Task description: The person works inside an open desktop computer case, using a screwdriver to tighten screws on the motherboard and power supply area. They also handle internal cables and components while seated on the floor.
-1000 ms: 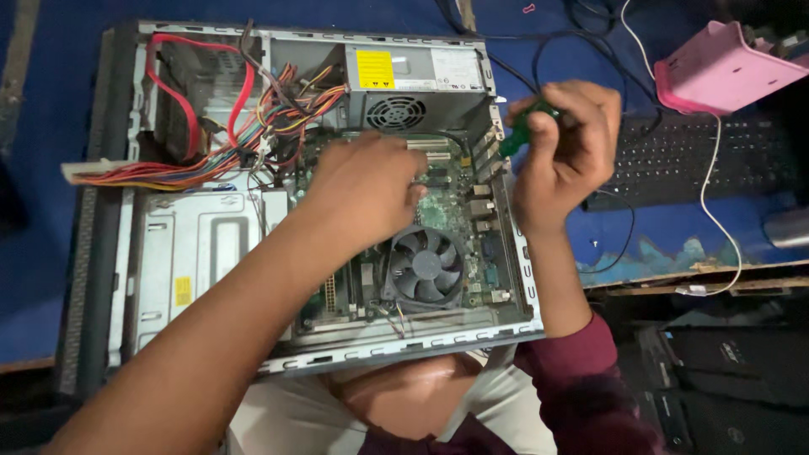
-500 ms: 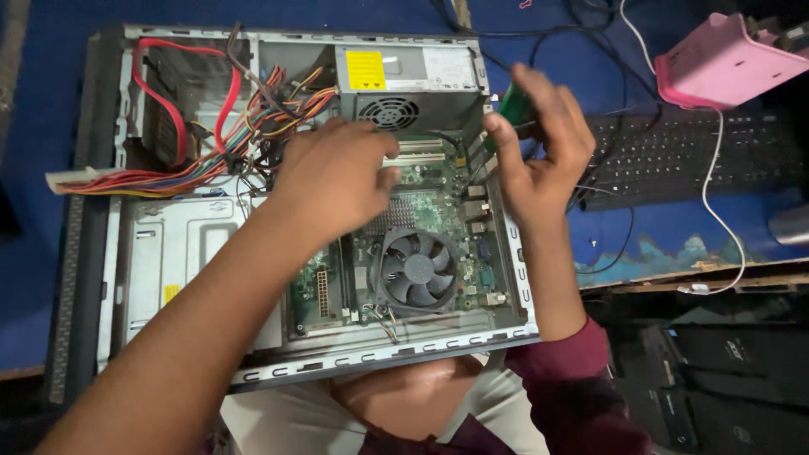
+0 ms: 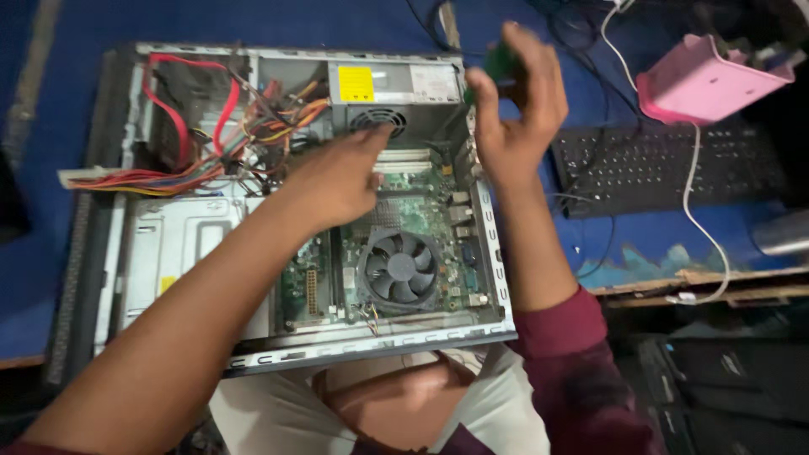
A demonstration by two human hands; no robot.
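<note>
At the top centre of the frame, the right hand (image 3: 516, 114) grasps a green tool (image 3: 500, 63) above the edge of the open case (image 3: 118, 253). The left hand (image 3: 333, 181) is released, fingers spread over the motherboard (image 3: 421, 190), just above the fan (image 3: 400, 270).
</note>
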